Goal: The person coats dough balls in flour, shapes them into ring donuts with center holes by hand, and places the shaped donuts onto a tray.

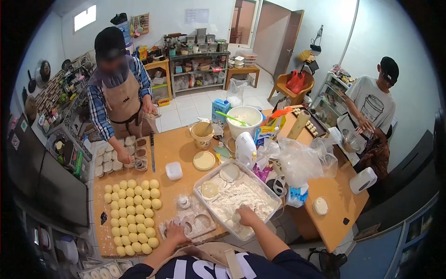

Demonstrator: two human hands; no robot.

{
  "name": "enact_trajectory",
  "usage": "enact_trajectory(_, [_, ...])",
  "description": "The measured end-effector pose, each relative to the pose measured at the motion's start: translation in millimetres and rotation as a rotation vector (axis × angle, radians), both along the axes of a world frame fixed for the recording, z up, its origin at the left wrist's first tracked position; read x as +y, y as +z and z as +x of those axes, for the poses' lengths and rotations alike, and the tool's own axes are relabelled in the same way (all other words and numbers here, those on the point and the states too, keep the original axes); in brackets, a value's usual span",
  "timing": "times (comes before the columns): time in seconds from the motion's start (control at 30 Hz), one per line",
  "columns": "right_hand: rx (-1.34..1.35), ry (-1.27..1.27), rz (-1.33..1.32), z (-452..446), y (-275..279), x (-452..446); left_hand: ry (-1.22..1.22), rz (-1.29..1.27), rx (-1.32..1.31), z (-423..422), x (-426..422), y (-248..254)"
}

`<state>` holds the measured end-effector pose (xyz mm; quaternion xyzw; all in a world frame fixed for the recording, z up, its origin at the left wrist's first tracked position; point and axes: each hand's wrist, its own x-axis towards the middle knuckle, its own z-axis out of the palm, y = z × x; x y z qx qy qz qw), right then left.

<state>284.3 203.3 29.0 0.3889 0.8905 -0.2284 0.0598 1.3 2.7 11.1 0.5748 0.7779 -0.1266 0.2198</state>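
My left hand (175, 233) lies with fingers spread on the near left edge of a floured wooden mould board (204, 224) with round hollows. My right hand (247, 216) is down in a clear plastic bin (277, 201) of white flour (253, 193). Its fingers are curled at a whitish, flour-covered thing that I cannot make out. Two round pale discs lie in the far left part of the bin. A small floury press-like tool (184, 202) stands just beyond the board. Left of it, rows of round yellow dough balls (131, 210) sit on the table.
Across the table (179, 144) a person in an apron (121, 93) reaches to trays of small cups (111, 158), near a long knife (153, 151). Ahead are a white bucket (248, 118), hand mixer (245, 149) and plastic bags (302, 160). Another person (371, 100) handles a metal bowl at right.
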Motion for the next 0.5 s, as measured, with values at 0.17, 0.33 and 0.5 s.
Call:
enact_trajectory(0.17, [0.135,-0.097,-0.091,40,-39,21,-0.014,0.087,-0.02,-8,-4,-21])
enact_trajectory(0.33, [-0.026,-0.067,0.014,51,-14,12,-0.069,0.114,-0.013,-13,-15,-3])
enact_trajectory(0.5, [-0.118,-0.163,-0.058,53,-16,20,-0.079,0.193,0.024,-32,-33,-3])
